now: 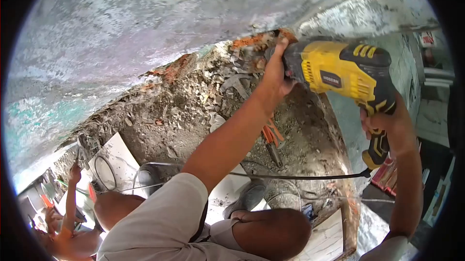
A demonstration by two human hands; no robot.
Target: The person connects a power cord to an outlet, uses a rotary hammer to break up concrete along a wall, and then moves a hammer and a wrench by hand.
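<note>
A yellow and black rotary hammer drill [334,69] is held level at the base of the wall, its front pointing left. My right hand [390,123] is wrapped round its rear handle. My left hand [280,69] grips the drill's front end, close to exposed red brick [286,35]. The drill's bit cannot be made out behind that hand. Below my left forearm, an orange-handled tool [273,135] lies in the dirt. A hammer-like metal head [236,83] rests in the rubble.
A black power cord [315,177] runs from the drill's handle leftward past my knees. Broken plaster rubble [164,111] covers the floor along the painted wall [121,23]. White tiles [116,157] lie near my shoes. Another person's hand [75,171] is at the far left.
</note>
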